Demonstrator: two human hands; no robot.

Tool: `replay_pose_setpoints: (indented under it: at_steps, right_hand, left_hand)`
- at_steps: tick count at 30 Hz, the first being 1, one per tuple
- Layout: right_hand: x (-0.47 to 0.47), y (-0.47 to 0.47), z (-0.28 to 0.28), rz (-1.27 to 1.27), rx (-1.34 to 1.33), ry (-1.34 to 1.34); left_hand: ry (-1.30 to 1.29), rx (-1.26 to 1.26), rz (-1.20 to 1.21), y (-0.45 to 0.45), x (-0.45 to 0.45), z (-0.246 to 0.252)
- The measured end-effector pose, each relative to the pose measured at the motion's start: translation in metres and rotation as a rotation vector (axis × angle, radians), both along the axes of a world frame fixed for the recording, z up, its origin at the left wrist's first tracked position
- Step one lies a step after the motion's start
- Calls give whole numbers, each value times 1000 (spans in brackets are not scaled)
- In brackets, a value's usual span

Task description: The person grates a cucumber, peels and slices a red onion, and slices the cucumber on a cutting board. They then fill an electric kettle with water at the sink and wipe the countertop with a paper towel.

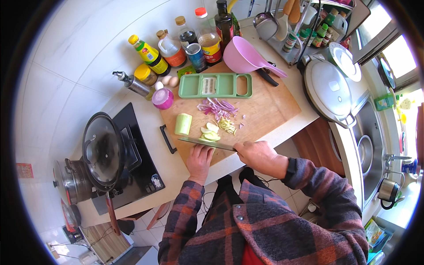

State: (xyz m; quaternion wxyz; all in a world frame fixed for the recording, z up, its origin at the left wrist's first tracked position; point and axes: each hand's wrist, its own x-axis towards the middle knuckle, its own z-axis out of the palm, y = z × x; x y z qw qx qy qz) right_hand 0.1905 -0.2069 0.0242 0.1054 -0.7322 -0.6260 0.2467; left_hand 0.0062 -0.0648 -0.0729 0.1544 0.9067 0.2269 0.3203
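My right hand (pixel 256 155) grips the handle of a kitchen knife (pixel 212 143), its blade pointing left across the near part of the wooden cutting board (pixel 268 112). Close behind the blade, my left hand (pixel 199 161) has its fingers bent down over a pale green vegetable piece, mostly hidden beneath them. Thin pale green slices (pixel 210 132) lie just beyond the blade. A cut green vegetable chunk (pixel 183 124) stands to their left. Farther up the board are fine green shreds (pixel 227 126), sliced red onion (pixel 218 107) and a green grater (pixel 215 86).
Half a red onion (pixel 163 98) and three eggs (pixel 166 81) sit at the board's left corner, near several bottles (pixel 172 53). A pink ladle-like strainer (pixel 243 54) rests at the back. Left is a lidded pan (pixel 103 150) on the stove; right, an electric pan (pixel 328 89) and sink (pixel 366 122).
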Motion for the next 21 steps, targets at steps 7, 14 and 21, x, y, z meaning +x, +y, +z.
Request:
replay_pose_setpoints:
  at_steps: [7, 14, 21]
  right_hand:
    - [-3, 1, 0, 0, 77, -21]
    - [-2, 1, -1, -5, 17, 17]
    - [-6, 2, -6, -18, 45, 35]
  left_hand:
    - [21, 23, 9, 1, -2, -3]
    - [-14, -48, -3, -2, -1, -2]
    - [-22, -14, 5, -3, -3, -2]
